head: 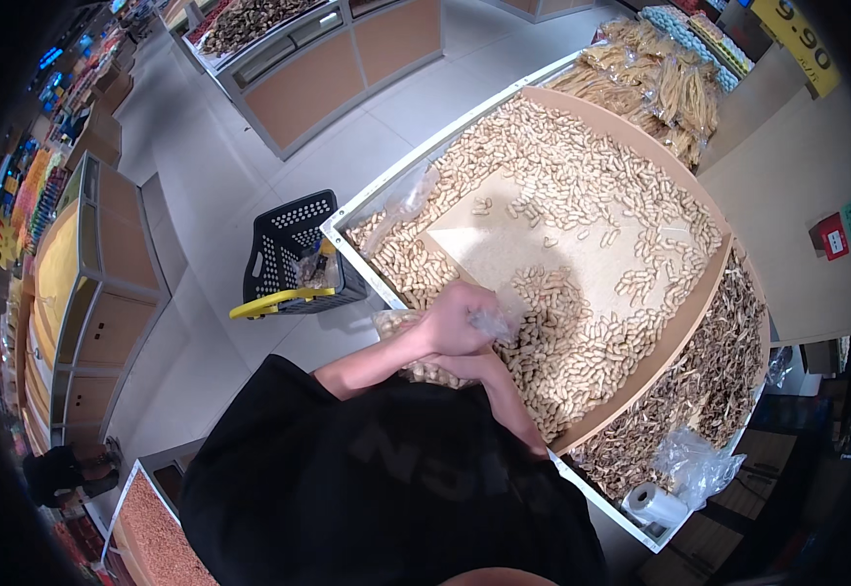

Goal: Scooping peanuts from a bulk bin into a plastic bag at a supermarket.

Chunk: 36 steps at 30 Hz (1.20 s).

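My left hand (pixel 461 316) is closed in a fist around the gathered top of a clear plastic bag (pixel 433 373), and a twist of plastic sticks out past the fingers. Peanuts in their shells fill the bag, which hangs at the bin's near edge under my forearms. Crossing beneath the left wrist is my right hand (pixel 461 364); its fingers are hidden, so its grip cannot be made out. Just beyond both hands, loose unshelled peanuts (pixel 579 322) lie heaped in a display bin (pixel 469 260) with part of its board bottom bare.
A dark shopping basket (pixel 290 223) with a yellow handle (pixel 279 302) stands on the floor at left, holding a bagged item. Dried brown goods (pixel 718 351), a plastic bag roll (pixel 653 504) and loose clear film (pixel 696 469) lie at right. Tan packaged goods (pixel 638 80) sit behind the peanuts.
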Tool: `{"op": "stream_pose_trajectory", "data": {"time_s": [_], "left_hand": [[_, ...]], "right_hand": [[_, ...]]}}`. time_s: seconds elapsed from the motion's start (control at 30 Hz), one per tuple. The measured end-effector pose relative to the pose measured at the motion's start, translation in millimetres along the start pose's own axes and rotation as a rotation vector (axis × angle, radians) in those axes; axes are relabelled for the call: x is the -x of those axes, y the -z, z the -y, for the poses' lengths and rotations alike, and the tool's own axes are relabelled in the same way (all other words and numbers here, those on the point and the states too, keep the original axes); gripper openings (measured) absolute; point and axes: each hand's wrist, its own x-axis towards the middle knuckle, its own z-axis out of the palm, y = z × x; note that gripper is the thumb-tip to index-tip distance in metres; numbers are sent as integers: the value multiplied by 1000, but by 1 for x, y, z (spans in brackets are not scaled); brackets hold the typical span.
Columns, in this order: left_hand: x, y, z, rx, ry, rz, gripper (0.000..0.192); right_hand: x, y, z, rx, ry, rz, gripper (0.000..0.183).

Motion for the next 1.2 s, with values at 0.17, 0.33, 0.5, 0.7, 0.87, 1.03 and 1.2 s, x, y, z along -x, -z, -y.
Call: {"op": "stream_pose_trajectory", "data": {"time_s": [0.17, 0.33, 0.5, 0.7, 0.87, 1.03, 1.2], "left_hand": [[-5, 72, 24, 389, 210, -925, 15], [32, 57, -31, -525, -127, -96, 35], [48, 23, 6, -874, 153, 377, 67], [42, 89, 34, -851, 335, 633, 82], [42, 127, 56, -824, 441, 746, 79], [19, 157, 73, -708, 424, 1064, 46], [13, 167, 103, -304, 468, 1384, 35]], "right_hand": [[-18, 0, -2, 137, -103, -23, 44], [-36, -4, -8, 415, -45, 56, 41], [14, -23, -78, 425, 24, 159, 41], [-93, -70, -59, 439, 42, 209, 41], [-107, -68, 24, 653, -119, 338, 49], [-122, -73, 26, 533, -5, 279, 55], [-111, -66, 32, 648, 229, 249, 66]]}}
